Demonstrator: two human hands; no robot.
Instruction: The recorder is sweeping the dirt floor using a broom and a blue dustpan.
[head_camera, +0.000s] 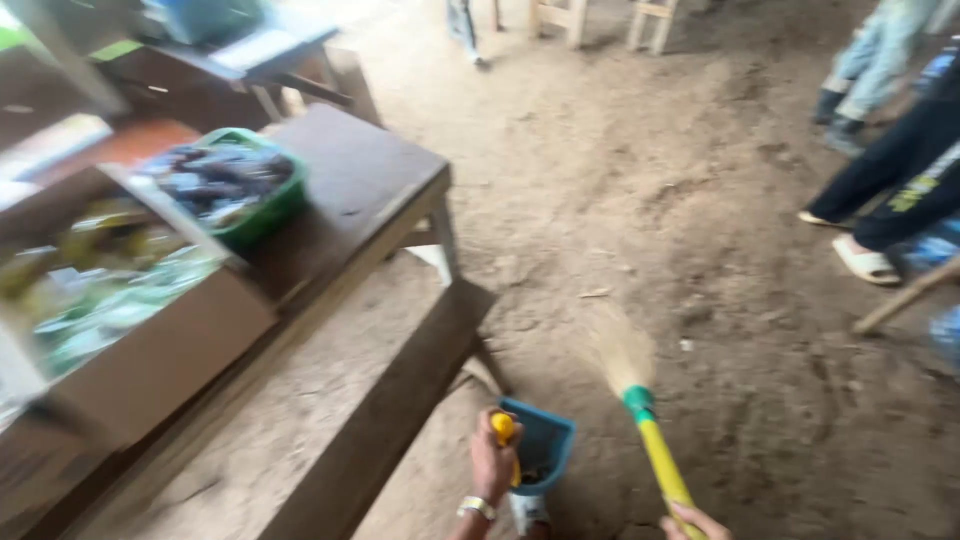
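head view: my left hand (492, 462) grips the blue dustpan's (541, 447) yellow handle, tilted low to the dirt floor (700, 200); my right hand's (690, 521) fingers wrap the broom (640, 400), angled toward the pan.

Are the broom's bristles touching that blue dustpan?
Apart. The head view shows the broom bristles fanned over the dirt floor, with bare ground between them and the blue dustpan, which the left hand holds.

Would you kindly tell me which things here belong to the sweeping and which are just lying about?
In use:
broom, right hand
dustpan, left hand

Lying about:
green basket
cardboard box
table
bench
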